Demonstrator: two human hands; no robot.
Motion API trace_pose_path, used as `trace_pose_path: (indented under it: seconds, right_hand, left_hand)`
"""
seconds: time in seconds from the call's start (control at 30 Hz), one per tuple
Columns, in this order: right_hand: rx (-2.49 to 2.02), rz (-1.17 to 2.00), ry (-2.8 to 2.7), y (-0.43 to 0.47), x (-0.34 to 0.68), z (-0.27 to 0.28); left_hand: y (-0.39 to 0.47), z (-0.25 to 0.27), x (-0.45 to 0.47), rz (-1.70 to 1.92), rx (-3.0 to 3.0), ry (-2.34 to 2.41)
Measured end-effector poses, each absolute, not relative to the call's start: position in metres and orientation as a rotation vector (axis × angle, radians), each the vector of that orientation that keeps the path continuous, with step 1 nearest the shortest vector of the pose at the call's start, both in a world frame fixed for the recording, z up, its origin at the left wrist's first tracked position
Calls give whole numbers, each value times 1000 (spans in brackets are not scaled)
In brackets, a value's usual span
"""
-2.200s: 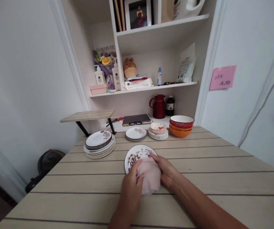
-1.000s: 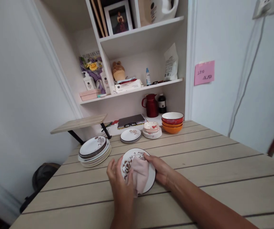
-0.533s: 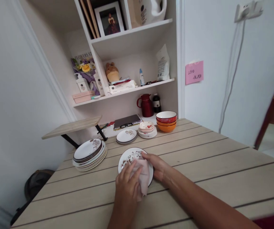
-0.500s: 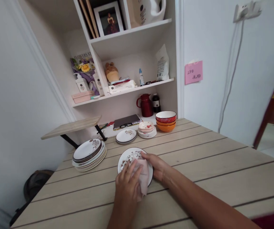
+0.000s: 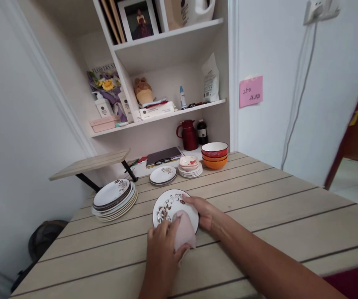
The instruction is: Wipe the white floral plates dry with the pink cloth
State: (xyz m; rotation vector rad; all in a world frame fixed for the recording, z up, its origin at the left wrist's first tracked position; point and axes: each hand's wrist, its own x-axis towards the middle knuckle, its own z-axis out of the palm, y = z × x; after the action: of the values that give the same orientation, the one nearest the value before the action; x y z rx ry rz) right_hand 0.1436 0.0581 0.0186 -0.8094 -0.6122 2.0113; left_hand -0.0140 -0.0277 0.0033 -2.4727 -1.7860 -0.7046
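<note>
A white plate (image 5: pixel 175 203) with a dark rim and brown flower print is tilted up towards me above the table. My right hand (image 5: pixel 202 211) grips its right edge, thumb on the face and the other fingers behind. My left hand (image 5: pixel 164 245) is closed on a pale pink cloth (image 5: pixel 185 232), bunched against the lower part of the plate. The cloth hides the plate's lower edge. Behind the plate lies a short stack of similar plates (image 5: pixel 163 175).
A taller stack of plates (image 5: pixel 113 195) stands at the left, near a small raised wooden shelf (image 5: pixel 88 164). Small dishes (image 5: pixel 190 166) and stacked red and orange bowls (image 5: pixel 215 158) stand at the back, before a red jug (image 5: pixel 188 135) and a dark laptop (image 5: pixel 164 155).
My left hand has slid down and left across the plate, bunching the cloth, and more of the flower print shows. The right hand keeps its hold on the edge.
</note>
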Motion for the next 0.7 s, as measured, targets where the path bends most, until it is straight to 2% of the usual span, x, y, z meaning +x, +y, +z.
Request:
trace_pose_path:
  seconds: [0.1,0.27,0.33,0.43,0.6,0.7]
  right_hand:
    - [-796,2012,-609,57,144,20]
    - [-831,2007,-681,52,142,23]
    - [-853,1979,-738,50,140,22]
    - [-860,1941,-794,49,139,20]
    - [-838,1942,-817,47,138,22]
    - [-840,1940,-834,45,136,25]
  left_hand:
    - [-30,6,-14,-898,-2520,-1798]
    - [-35,17,-25,-1732,-2577,-2139]
    - [-34,19,-28,-1899,-2584,-2230]
    - [-28,16,-26,-1758,-2576,-2240]
    - [-19,14,-13,-1227,-2139,-2377]
    - [-20,18,-8,-1147,-2031,-2383]
